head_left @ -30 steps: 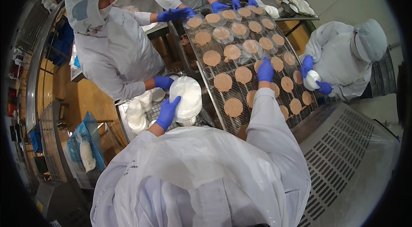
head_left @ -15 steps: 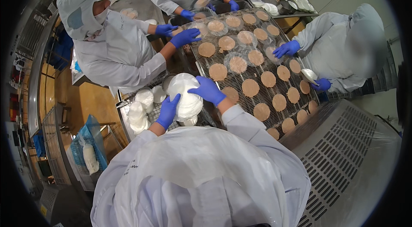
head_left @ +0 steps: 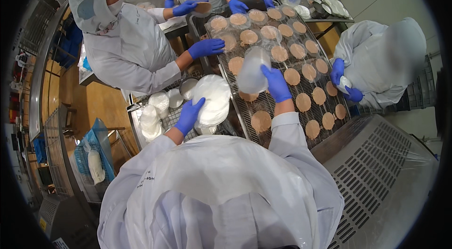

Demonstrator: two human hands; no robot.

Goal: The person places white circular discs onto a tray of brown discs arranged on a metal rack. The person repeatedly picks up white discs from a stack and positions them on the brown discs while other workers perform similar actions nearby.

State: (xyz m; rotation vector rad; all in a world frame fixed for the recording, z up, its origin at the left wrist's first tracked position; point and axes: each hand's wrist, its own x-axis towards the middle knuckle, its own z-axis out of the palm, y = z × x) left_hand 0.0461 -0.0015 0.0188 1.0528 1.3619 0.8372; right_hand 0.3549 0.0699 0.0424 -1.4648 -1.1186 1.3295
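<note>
A thick stack of white round film sheets rests in my left hand, its gloved thumb lying over the edge. My right hand, also in a blue glove, pinches one translucent round sheet by its right side. That sheet hangs above the wire-mesh conveyor belt and covers part of the patties under it. Rows of flat, round, tan patties lie on the belt. Several at the far end have clear sheets over them, such as one patty.
To the left, a wire rack holds more white sheet stacks beside my left hand. A co-worker's gloved hand reaches the belt's left edge; another co-worker's hands are at its right. A slotted metal housing stands nearby on the right.
My right hand has left the stack and moved right over the belt with a single sheet. My left hand still holds the stack. The left co-worker's hands have moved apart.
</note>
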